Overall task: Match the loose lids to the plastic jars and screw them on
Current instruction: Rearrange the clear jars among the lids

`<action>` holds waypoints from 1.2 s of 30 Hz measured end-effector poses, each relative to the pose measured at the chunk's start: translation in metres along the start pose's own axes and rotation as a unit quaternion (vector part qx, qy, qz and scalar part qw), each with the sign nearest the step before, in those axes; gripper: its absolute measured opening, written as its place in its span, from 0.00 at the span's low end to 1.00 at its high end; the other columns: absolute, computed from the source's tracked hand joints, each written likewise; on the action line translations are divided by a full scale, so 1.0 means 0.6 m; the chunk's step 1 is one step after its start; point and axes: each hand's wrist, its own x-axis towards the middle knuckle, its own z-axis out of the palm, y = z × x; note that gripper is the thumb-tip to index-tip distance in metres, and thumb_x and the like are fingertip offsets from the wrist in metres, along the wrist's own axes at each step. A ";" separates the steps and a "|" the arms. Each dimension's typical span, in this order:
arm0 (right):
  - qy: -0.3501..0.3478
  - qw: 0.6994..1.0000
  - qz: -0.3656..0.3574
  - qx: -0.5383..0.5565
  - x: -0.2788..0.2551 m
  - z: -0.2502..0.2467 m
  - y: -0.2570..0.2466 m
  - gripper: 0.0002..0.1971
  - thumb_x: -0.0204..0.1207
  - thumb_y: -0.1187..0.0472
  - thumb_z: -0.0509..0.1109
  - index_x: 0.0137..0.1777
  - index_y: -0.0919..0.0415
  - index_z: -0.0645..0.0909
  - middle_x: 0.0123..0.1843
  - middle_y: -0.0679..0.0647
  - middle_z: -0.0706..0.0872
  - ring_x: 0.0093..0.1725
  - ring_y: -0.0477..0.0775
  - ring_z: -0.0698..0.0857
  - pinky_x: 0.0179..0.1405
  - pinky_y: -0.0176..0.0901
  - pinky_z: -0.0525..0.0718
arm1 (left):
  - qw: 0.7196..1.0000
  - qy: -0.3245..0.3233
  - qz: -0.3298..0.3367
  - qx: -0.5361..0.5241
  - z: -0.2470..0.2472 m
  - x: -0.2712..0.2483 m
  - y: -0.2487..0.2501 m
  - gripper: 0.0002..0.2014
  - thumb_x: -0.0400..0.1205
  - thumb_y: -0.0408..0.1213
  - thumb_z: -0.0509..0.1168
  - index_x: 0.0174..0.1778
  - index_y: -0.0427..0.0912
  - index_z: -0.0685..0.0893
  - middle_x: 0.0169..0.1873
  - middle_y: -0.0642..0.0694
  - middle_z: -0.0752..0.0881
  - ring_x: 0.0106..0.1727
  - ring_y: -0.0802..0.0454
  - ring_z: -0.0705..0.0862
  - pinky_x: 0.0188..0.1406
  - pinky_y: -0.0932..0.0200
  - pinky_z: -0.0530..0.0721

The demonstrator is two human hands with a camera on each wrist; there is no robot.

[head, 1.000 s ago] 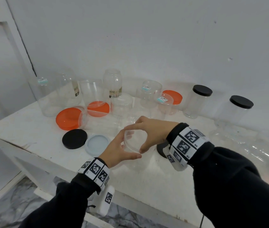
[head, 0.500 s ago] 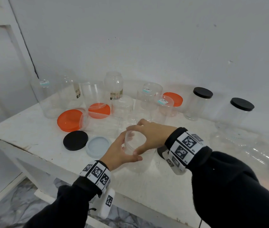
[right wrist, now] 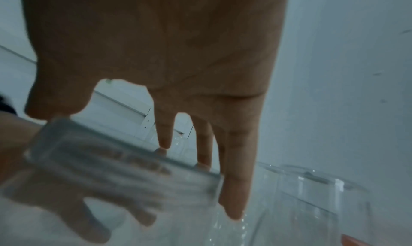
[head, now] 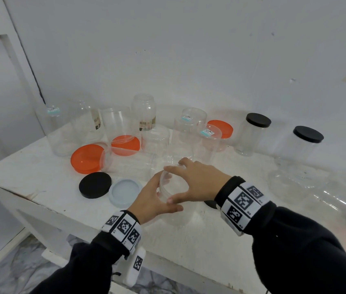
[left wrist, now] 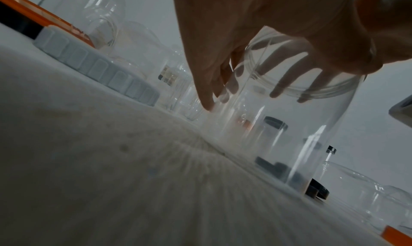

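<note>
A clear plastic jar (head: 176, 217) stands upright near the table's front edge. My left hand (head: 159, 196) grips its side, thumb in front and fingers behind. A clear lid (head: 167, 187) sits on the jar's mouth, and my right hand (head: 180, 183) grips its rim from above with thumb and fingers spread round it. In the left wrist view the jar (left wrist: 278, 135) and the lid (left wrist: 323, 89) show from low down. The right wrist view shows the lid (right wrist: 122, 161) blurred under my fingertips (right wrist: 163, 142). Whether the threads have caught is hidden.
Loose lids lie to the left: black (head: 95, 184), pale grey (head: 124, 192), orange (head: 87, 159). Another black lid (head: 210, 204) peeks from under my right wrist. Several open clear jars stand at the back. Two black-lidded jars (head: 252, 134) (head: 301, 149) stand back right.
Both hands stay on the same jar and lid. My right hand's fingers have shifted a little round the lid's rim. The jar has not moved on the table.
</note>
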 end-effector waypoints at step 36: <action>0.355 0.883 0.203 0.230 -0.097 -0.009 0.023 0.35 0.66 0.34 0.70 0.74 0.38 0.67 0.66 0.42 0.71 0.54 0.44 0.77 0.56 0.43 0.78 | 0.961 0.009 0.154 0.230 -0.136 0.079 0.033 0.30 0.71 0.41 0.76 0.68 0.51 0.73 0.65 0.54 0.76 0.66 0.58 0.73 0.70 0.56 0.70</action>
